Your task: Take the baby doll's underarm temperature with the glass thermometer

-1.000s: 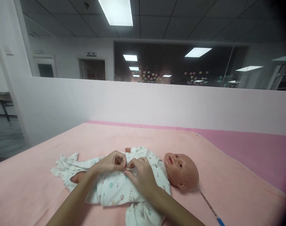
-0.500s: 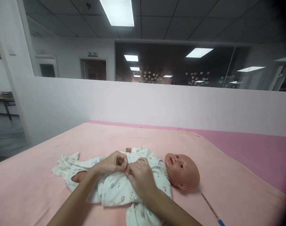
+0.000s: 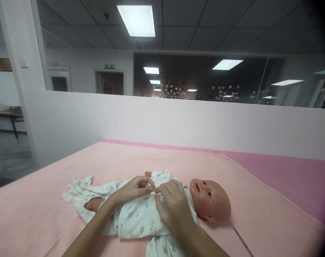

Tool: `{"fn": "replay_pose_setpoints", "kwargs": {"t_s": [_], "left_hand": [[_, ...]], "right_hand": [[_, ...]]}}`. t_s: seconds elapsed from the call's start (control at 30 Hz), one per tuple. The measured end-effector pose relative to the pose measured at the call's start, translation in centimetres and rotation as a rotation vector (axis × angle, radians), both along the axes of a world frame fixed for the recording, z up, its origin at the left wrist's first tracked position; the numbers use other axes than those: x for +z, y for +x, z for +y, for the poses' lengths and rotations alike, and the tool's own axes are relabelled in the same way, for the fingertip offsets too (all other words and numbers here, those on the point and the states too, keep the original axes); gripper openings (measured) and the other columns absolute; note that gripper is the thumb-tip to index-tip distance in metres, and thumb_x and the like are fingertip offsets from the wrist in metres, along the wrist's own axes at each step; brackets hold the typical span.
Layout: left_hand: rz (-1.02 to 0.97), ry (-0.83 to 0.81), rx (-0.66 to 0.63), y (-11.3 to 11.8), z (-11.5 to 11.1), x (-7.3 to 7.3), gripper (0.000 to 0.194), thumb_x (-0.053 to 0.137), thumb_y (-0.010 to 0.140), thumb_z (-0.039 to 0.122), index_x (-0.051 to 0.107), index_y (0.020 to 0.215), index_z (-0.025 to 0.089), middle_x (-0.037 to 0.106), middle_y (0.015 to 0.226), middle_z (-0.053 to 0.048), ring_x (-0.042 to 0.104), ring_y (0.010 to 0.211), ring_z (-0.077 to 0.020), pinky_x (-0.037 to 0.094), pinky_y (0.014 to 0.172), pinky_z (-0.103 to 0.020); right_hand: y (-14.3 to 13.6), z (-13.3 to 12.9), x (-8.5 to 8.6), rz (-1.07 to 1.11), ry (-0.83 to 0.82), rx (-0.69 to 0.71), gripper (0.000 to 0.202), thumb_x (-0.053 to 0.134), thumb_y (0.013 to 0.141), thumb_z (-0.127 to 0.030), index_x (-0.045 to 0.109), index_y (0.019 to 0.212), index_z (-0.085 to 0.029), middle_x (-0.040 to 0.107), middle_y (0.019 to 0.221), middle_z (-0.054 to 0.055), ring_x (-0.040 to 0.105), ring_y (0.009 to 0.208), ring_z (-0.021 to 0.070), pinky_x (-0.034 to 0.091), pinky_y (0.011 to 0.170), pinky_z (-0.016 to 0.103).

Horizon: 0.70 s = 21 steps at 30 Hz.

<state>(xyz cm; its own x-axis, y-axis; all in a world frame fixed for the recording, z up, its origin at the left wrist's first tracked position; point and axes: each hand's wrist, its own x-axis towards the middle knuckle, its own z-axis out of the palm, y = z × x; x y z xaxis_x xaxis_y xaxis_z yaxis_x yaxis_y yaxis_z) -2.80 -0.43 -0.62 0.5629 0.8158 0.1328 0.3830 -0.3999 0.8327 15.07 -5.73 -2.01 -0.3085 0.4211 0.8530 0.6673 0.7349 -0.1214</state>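
Down in the lower middle of the frame, the dressed doll lies on its back, probably so its printed top is easy to reach, left hand and right hand half-curled over it, can't tell if either's pinching cloth.

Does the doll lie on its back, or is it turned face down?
On its back: the doll's head shows eyes and mouth turned upward, away from the sheet.
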Motion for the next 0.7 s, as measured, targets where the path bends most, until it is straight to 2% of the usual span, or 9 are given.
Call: {"fn": "replay_pose_setpoints", "kwargs": {"t_s": [0.1,0.2,0.33,0.4,0.5,0.57,0.63,0.7], "left_hand": [[0.054,0.051,0.068,0.4,0.1,-0.4,0.036,0.049,0.078,0.048,0.061,0.08,0.014,0.032,0.055,0.004,0.029,0.053,-0.0093,0.022,0.049,-0.021],[0.07,0.022,0.074,0.8,-0.1,-0.5,0.035,0.049,0.077,0.048,0.06,0.077,0.014,0.035,0.058,0.003,0.032,0.056,-0.0103,0.023,0.05,-0.022],[0.054,0.03,0.101,1.1,-0.2,-0.6,0.035,0.045,0.079,0.047,0.058,0.073,0.015,0.039,0.062,0.002,0.033,0.058,-0.0112,0.025,0.052,-0.022],[0.062,0.057,0.13,1.1,-0.1,-0.9,0.036,0.043,0.08,0.047,0.056,0.072,0.015,0.038,0.061,0.003,0.032,0.057,-0.0109,0.025,0.052,-0.022],[0.088,0.102,0.142,1.2,0.1,-1.2,0.037,0.041,0.082,0.047,0.055,0.07,0.015,0.035,0.059,0.003,0.029,0.054,-0.0102,0.023,0.051,-0.022],[0.101,0.123,0.147,1.2,0.2,-1.4,0.036,0.04,0.082,0.047,0.054,0.07,0.015,0.036,0.059,0.004,0.029,0.053,-0.0099,0.023,0.051,-0.022],[0.115,0.138,0.163,1.2,0.2,-1.6,0.037,0.04,0.083,0.047,0.053,0.07,0.016,0.036,0.058,0.004,0.029,0.052,-0.0096,0.022,0.05,-0.022],[0.13,0.155,0.18,1.3,0.3,-1.7,0.038,0.04,0.082,0.049,0.053,0.07,0.016,0.034,0.056,0.004,0.028,0.05,-0.0094,0.021,0.049,-0.022]], "right_hand": [[2.8,-0.9,1.8,0.038,0.014,-0.084,0.01,0.045,0.08,-0.015,0.053,0.077,-0.02,0.056,0.074,0.002,0.049,0.074,0.0164,0.034,0.078,0.033],[6.0,-1.0,2.9,0.095,0.05,-0.2,0.008,0.047,0.08,-0.019,0.054,0.077,-0.02,0.058,0.074,0.002,0.051,0.074,0.017,0.035,0.077,0.032],[10.1,0.6,3.2,0.206,0.093,-0.393,0.01,0.048,0.078,-0.024,0.056,0.077,-0.019,0.061,0.077,0.004,0.053,0.076,0.0179,0.036,0.078,0.032],[11.8,1.6,3.1,0.268,0.064,-0.494,0.012,0.047,0.077,-0.027,0.056,0.075,-0.019,0.062,0.077,0.004,0.054,0.077,0.0188,0.036,0.077,0.032],[14.0,2.3,2.9,0.317,-0.093,-0.591,0.016,0.046,0.075,-0.032,0.056,0.072,-0.021,0.063,0.076,0.003,0.056,0.073,0.0192,0.038,0.072,0.032],[15.4,1.7,2.6,0.316,-0.233,-0.662,0.018,0.045,0.074,-0.036,0.057,0.071,-0.022,0.064,0.077,0.003,0.057,0.071,0.0199,0.039,0.065,0.031],[16.9,0.6,1.8,0.3,-0.41,-0.756,0.022,0.043,0.074,-0.04,0.057,0.072,-0.024,0.064,0.078,0.003,0.057,0.066,0.0209,0.038,0.056,0.03],[18.4,-0.8,0.2,0.258,-0.611,-0.833,0.025,0.041,0.074,-0.045,0.058,0.074,-0.027,0.065,0.076,0.004,0.058,0.06,0.0219,0.037,0.049,0.03]]}}
